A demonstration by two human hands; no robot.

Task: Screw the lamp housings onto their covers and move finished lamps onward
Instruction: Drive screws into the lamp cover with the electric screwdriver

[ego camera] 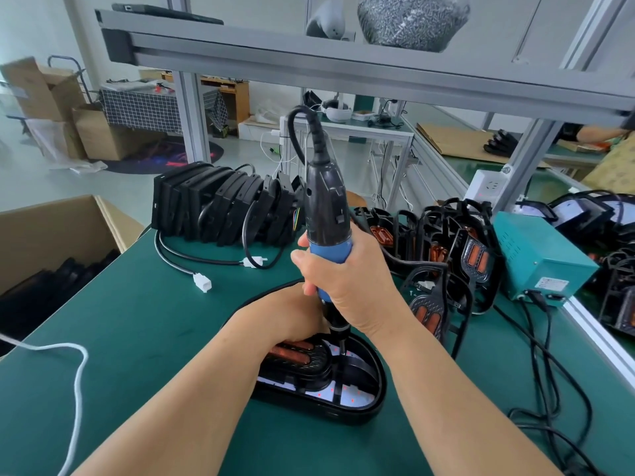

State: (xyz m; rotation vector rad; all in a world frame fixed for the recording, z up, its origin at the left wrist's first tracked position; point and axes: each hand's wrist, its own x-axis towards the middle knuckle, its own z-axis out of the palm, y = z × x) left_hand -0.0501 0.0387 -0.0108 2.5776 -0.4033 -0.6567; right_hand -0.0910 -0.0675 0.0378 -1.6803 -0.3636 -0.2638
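Through the head camera, our left hand (281, 317) lies on the lamp (376, 383). Its fingers are hidden behind the electric screwdriver (326, 214), so we cannot tell its grip. Our right hand (354, 286) wraps the tool's blue collar, and the bit is barely visible. The glossy black D-shaped lamp sits on the green mat (137, 321).

The electric screwdriver (324, 207) is showing a black body with a blue grip band. Below it, the lamp housing (376, 401) is gleaming glossy black, its inside showing white dotted with red, plus an orange ribbed insert. The desk (137, 321) is showing dark green. Right of the screwdriver a power box (543, 262) is showing teal. Left of it, stacked covers (213, 204) are showing black, a cord (77, 372) white and a carton (51, 228) tan.
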